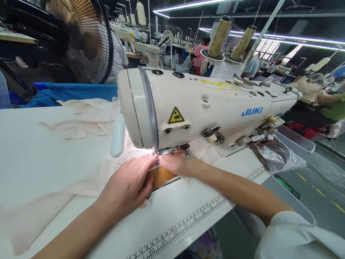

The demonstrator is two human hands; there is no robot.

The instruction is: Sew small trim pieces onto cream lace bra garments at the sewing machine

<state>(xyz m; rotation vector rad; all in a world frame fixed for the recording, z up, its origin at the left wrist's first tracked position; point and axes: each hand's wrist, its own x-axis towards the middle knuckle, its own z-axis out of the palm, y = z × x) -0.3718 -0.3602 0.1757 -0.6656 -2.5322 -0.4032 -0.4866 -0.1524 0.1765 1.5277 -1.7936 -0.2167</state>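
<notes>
A white sewing machine [199,104] stretches across the middle of the view, its lit needle area low at its left end. My left hand [129,180] lies just left of the needle area, its fingertips on pale cream fabric [91,183], thumb apart from the bent fingers. Close to the needle from the right is my right hand [179,163], fingers together near the presser foot and partly hidden under the machine head. What its fingertips press or grip is washed out by the lamp. Lace-like cloth shows behind my left hand.
More cream fabric pieces [83,127] lie on the white table [32,144]. A large fan [83,39] stands at the upper left. Thread cones [219,37] rise behind the machine. A plastic bag [280,154] sits at the right. Other people work in the background.
</notes>
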